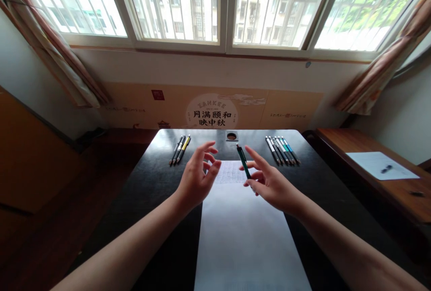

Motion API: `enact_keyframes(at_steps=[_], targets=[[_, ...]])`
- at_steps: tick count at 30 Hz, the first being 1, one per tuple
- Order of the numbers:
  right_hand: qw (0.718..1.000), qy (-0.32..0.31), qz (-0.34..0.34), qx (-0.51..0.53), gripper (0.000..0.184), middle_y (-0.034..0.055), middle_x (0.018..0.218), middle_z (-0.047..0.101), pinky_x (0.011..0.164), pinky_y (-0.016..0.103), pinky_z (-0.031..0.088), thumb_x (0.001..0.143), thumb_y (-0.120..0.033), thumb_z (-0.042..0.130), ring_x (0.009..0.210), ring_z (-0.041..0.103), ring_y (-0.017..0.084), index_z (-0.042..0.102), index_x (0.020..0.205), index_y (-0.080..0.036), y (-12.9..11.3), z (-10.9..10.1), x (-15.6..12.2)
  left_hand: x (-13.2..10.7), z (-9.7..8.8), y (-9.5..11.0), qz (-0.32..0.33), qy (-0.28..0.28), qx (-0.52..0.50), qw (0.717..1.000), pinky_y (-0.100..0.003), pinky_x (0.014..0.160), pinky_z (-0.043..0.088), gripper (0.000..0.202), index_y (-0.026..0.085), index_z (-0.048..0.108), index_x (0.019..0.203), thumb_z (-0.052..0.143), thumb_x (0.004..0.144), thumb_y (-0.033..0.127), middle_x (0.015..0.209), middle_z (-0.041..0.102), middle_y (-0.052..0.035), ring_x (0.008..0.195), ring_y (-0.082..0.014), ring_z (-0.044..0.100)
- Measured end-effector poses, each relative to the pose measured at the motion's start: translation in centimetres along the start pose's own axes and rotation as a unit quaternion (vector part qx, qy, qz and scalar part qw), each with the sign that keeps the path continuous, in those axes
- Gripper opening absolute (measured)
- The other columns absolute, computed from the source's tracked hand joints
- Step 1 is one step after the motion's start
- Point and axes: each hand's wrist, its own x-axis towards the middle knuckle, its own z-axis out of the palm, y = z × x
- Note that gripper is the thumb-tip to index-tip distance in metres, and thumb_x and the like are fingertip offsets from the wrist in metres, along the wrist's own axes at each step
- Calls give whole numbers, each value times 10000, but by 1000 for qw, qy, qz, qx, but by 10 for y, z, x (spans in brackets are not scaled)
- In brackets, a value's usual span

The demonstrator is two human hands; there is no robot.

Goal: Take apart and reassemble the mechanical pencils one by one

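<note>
A dark green click pen (244,161) is upright and slightly tilted in my right hand (267,181), held between thumb and fingers above the paper. My left hand (200,172) hovers over the paper's left edge with its fingers loosely curled and apart, holding nothing. Below both hands lies a long white sheet of paper (245,237), with rows of handwriting near its far end. To the left of my left hand rests a small group of pens (179,149), one of them yellow. Right of my right hand several more pens (282,150) lie side by side.
The black table (161,210) carries the paper and pens, with a small round-holed fitting (231,136) at its far edge. A wooden side table (373,147) at the right holds another paper sheet (380,165) with a dark object on it. Barred windows and curtains (387,66) stand behind.
</note>
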Motion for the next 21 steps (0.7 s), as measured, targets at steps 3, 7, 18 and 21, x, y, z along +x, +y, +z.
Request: enact_keyframes(at_steps=[3,7,18,21], targets=[[993,8,22,119,1047,34,1085,598,563,331,623,851,-168,669,820,730,224,-20,1574,-485,-3,-4,2,2,0,-4,-30,-14,37,999,-309,724,574,402,195,445,1354,506,972,302,1139,619,-101,898,-176,637],[975,12,34,218,1170,-24,954,580,537,313,630,790,-172,747,811,752,242,-72,1556,-507,-7,-9,5,2,4,-15,-40,-113,118,986,-422,901,570,420,180,501,1340,547,934,276,1265,599,-132,1103,-248,619],[957,52,52,281,996,-32,897,599,450,261,586,821,-225,688,729,748,236,59,1557,-457,-5,-11,6,-1,6,-24,-28,-246,225,942,-560,1136,388,499,162,577,1341,626,857,271,1449,536,-178,1352,-350,488],[955,70,48,285,1037,-51,861,596,446,265,584,815,-211,680,703,742,229,0,1549,-485,-8,-11,5,-1,6,-24,-28,-275,231,933,-593,1148,350,462,164,601,1309,619,863,284,1425,561,-176,1340,-353,502]])
